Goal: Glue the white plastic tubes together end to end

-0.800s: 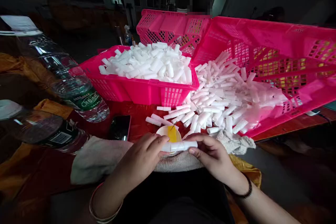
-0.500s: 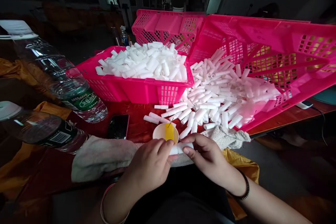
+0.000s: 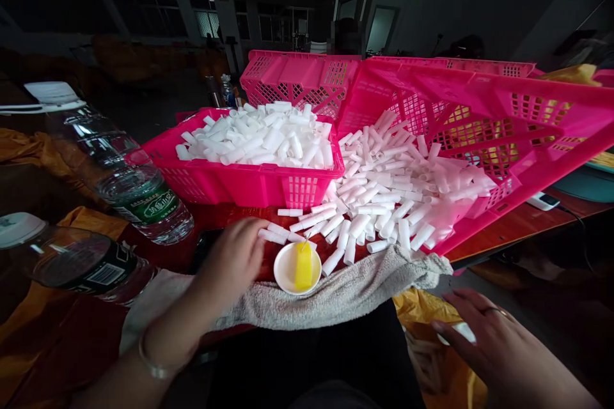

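My left hand (image 3: pixel 235 248) reaches over the table, its fingertips closed on the near end of a short white tube (image 3: pixel 272 236). Right beside that one lies another white tube (image 3: pixel 282 230). Off the table's front edge, my right hand (image 3: pixel 484 332) has its fingers apart above a yellow bag (image 3: pixel 412 303). Below its thumb and fingers a white piece (image 3: pixel 460 333) shows, apparently loose. Between the hands stands a small white bowl (image 3: pixel 283 271) with a yellow block (image 3: pixel 304 266) in it, a thin pin sticking out of its top.
A pink crate (image 3: pixel 230 185) heaped with white tubes stands at the back. A tipped pink crate (image 3: pixel 460 96) spills a pile of tubes (image 3: pixel 384 185) to the right. Two water bottles (image 3: pixel 139 185) are at left. A grey towel (image 3: pixel 336 294) lies along the front edge.
Both hands were together over the bowl, holding a white tube. My left hand has moved left to the loose tubes; my right hand has swung right and opened over the yellow bag.
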Demonstrator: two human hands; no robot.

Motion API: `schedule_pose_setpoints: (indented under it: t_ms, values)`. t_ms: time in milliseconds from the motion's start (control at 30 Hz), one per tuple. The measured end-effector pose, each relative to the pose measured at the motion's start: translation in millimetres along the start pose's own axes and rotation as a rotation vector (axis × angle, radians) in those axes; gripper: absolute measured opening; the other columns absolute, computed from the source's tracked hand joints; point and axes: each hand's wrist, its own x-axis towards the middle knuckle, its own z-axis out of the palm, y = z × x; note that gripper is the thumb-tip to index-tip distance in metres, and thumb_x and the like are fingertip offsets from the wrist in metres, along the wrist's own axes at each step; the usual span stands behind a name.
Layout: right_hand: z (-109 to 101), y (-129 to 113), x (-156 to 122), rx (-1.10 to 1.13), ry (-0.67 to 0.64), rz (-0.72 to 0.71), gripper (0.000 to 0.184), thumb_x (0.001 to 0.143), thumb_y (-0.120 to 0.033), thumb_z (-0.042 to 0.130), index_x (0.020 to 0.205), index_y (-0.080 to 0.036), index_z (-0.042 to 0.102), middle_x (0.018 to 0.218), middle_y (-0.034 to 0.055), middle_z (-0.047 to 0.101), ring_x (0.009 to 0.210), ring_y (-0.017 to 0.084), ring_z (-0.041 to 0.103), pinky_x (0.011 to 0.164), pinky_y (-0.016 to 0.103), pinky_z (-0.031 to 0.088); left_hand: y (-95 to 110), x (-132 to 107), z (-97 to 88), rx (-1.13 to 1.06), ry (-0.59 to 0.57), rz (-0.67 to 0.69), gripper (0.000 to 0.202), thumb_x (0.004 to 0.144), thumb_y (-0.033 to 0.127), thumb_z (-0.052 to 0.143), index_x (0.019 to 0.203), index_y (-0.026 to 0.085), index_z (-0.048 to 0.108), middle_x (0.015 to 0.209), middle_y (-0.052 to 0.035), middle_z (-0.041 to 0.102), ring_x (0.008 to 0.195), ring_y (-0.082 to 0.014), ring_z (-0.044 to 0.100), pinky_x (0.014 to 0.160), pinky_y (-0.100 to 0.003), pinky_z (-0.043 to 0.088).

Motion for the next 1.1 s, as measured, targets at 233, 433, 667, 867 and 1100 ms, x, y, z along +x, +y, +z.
schedule_pose_setpoints:
  t_ms: [233,433,667,867,1100]
  values:
    - [67.1,-87.8,120.5,0.051,-0.362,-0.287,0.030,0.084,-0.002,0.044,0.093,-0.016,0.069,0.090,0.0117,0.069,0.079,0.021,0.067,0.070,0.030,0.053,-36.6,131.2,-17.4,0.214,0.053,0.068,0.028,0.089,0.016,0.041,0.105,0.013,0.064,0.107,-0.0105,0.063,0.104,-0.0229,0.060,0.096,-0.034,0.047]
    - [63.8,-88.3,144.1,0.015,-0.468,-0.443,0.020,0.082,-0.007,0.050,0.087,-0.014,0.068,0.089,0.0122,0.068,0.083,0.025,0.065,0.074,0.035,0.050,-15.8,206.1,2.9,0.306,-0.149,-0.011,0.034,0.082,0.018,0.056,0.114,0.014,0.062,0.102,-0.0097,0.063,0.090,-0.0225,0.064,0.080,-0.030,0.051]
    - [52.6,-59.6,116.3,0.785,0.013,0.009,0.010,0.089,-0.029,0.055,0.095,-0.020,0.053,0.080,0.0025,0.062,0.066,0.015,0.059,0.058,0.025,0.049,-25.9,225.8,10.8,0.363,-0.265,0.135,0.041,0.075,0.004,0.057,0.112,0.020,0.065,0.117,-0.0134,0.056,0.110,-0.0294,0.054,0.087,-0.036,0.043]
    - [78.3,-86.8,122.5,0.904,-0.063,0.033,0.024,0.096,-0.035,0.046,0.106,-0.018,0.058,0.087,0.0053,0.066,0.074,0.016,0.063,0.069,0.029,0.055,-33.3,229.7,5.0,0.352,-0.344,0.546,0.026,0.079,0.000,0.052,0.087,0.018,0.068,0.101,-0.0109,0.061,0.113,-0.0277,0.049,0.097,-0.041,0.033]
    - [90.1,-98.8,121.6,0.618,-0.175,-0.227,0.037,0.091,-0.016,0.049,0.128,-0.016,0.056,0.110,0.0133,0.067,0.098,0.024,0.066,0.088,0.040,0.055,-11.0,199.5,-24.8,0.191,-0.044,0.476,0.018,0.081,0.011,0.056,0.099,0.012,0.062,0.102,-0.0098,0.058,0.106,-0.0270,0.052,0.093,-0.040,0.039]
